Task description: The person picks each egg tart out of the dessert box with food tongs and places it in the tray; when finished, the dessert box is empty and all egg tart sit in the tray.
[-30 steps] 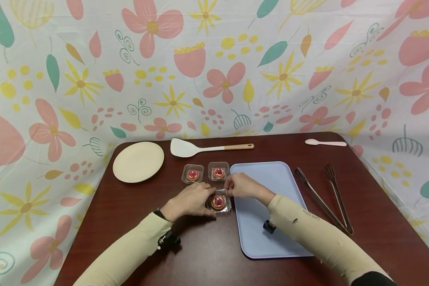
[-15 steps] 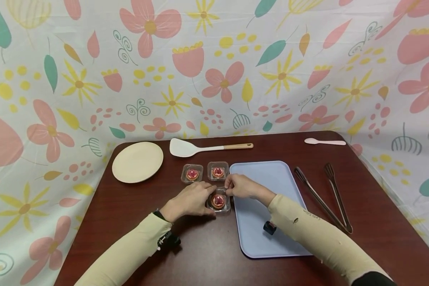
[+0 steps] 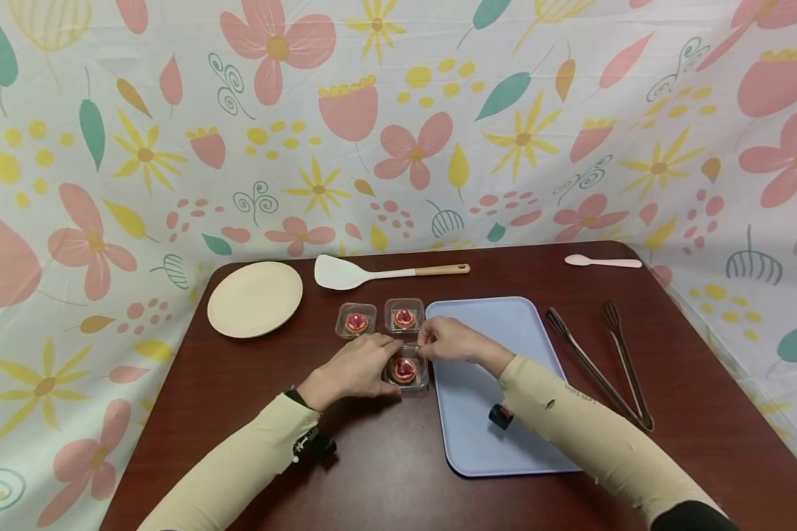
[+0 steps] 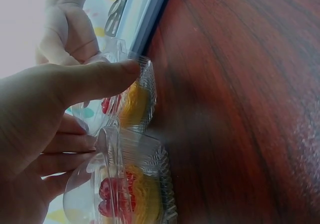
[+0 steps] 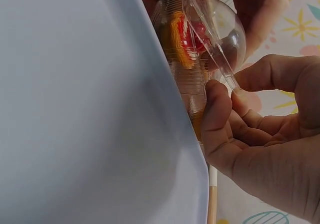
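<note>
Brown tabletop [image 3: 378,464], tart box [image 3: 405,371] between fingers [image 5: 217,119]

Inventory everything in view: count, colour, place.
square clear plastic containers: 3, colourless, two behind one
round tarts: 3, red and golden, one per container
round plate: 1, cream, back left
flat spatula: 1, white, wooden-handled, behind containers
rectangular tray: 1, pale blue, right of containers
metal tongs: 1 pair, dark, right of tray
small spoon: 1, pale pink, back right
wood-grain table: 1, reddish brown, underneath
flower-print sheet: 1, multicoloured on white, behind table
wrist cameras: 2, black, one per wrist
long sleeves: 2, beige, one per arm
left hand: 1, bare, holding front container
right hand: 1, bare, pinching its lid
</note>
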`<action>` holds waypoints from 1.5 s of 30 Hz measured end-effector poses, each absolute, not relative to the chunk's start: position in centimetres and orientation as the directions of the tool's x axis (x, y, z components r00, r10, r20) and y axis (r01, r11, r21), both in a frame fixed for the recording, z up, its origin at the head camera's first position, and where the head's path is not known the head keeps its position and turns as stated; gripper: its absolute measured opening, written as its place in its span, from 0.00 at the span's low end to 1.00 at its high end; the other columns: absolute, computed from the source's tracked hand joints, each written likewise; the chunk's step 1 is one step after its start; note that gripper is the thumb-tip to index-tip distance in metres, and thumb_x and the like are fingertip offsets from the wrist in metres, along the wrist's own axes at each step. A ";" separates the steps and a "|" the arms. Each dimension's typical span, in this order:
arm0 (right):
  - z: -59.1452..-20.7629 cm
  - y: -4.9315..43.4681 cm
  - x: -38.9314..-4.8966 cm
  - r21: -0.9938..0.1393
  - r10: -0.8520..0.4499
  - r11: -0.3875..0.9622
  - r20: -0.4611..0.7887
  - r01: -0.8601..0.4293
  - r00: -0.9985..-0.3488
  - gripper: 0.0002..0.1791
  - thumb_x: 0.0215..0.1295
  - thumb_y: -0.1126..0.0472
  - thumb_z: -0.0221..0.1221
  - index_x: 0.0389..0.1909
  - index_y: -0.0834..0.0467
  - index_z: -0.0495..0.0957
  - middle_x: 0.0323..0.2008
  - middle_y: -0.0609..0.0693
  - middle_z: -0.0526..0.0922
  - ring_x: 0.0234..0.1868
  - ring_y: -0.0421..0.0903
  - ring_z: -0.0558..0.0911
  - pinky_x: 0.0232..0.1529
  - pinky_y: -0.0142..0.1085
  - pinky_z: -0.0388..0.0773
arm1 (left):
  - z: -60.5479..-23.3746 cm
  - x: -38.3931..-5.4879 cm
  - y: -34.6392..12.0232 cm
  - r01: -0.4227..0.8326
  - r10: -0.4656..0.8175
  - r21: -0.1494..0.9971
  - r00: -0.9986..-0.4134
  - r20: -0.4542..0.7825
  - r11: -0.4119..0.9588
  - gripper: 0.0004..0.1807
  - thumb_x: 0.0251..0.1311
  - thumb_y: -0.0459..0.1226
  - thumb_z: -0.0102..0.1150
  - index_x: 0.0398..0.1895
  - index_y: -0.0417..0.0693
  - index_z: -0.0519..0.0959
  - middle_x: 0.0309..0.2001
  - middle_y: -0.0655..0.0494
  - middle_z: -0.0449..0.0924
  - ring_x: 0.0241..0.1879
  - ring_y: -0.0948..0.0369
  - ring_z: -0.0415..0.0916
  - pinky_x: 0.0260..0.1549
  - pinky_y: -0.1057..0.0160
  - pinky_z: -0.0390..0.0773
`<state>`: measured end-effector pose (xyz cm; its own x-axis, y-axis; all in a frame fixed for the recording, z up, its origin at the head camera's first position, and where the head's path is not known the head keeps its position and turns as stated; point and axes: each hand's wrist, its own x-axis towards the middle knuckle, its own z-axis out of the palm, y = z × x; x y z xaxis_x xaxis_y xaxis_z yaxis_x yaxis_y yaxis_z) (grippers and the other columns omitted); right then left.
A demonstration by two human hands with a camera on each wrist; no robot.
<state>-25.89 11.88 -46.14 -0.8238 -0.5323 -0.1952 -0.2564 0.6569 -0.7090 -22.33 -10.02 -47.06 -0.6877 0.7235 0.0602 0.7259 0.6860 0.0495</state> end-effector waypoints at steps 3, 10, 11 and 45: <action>-46.0 11.7 -26.0 -0.721 -0.520 0.652 -0.202 -0.234 -0.830 0.02 0.55 0.66 0.60 0.29 0.61 0.78 0.22 0.48 0.80 0.23 0.41 0.75 0.23 0.32 0.70 | -47.0 -22.4 -10.1 0.721 0.718 0.056 -0.693 0.072 0.690 0.46 0.43 0.59 0.72 0.62 0.42 0.73 0.55 0.50 0.78 0.54 0.55 0.77 0.55 0.58 0.76; -45.9 11.9 -26.0 -0.733 -0.496 0.652 -0.219 -0.194 -0.840 0.02 0.55 0.67 0.59 0.30 0.60 0.78 0.24 0.50 0.80 0.24 0.43 0.77 0.24 0.33 0.72 | -47.3 -22.5 -10.1 0.712 0.706 0.063 -0.702 0.089 0.700 0.47 0.43 0.59 0.73 0.63 0.41 0.72 0.58 0.49 0.77 0.56 0.53 0.75 0.58 0.58 0.74; -45.9 11.9 -26.0 -0.734 -0.493 0.652 -0.220 -0.190 -0.841 0.02 0.55 0.68 0.59 0.30 0.60 0.78 0.24 0.50 0.80 0.24 0.43 0.77 0.24 0.34 0.72 | -47.4 -22.5 -10.1 0.711 0.706 0.059 -0.703 0.092 0.700 0.47 0.43 0.59 0.73 0.63 0.41 0.72 0.58 0.49 0.77 0.57 0.53 0.75 0.58 0.58 0.74; -45.1 12.9 -25.3 -0.832 -0.504 0.531 -0.156 -0.163 -0.849 0.06 0.63 0.65 0.58 0.35 0.64 0.82 0.24 0.51 0.80 0.23 0.41 0.75 0.26 0.33 0.74 | -47.1 -21.7 -10.5 0.741 0.710 0.054 -0.660 0.244 0.670 0.45 0.43 0.55 0.73 0.62 0.41 0.70 0.58 0.49 0.74 0.56 0.53 0.72 0.58 0.51 0.73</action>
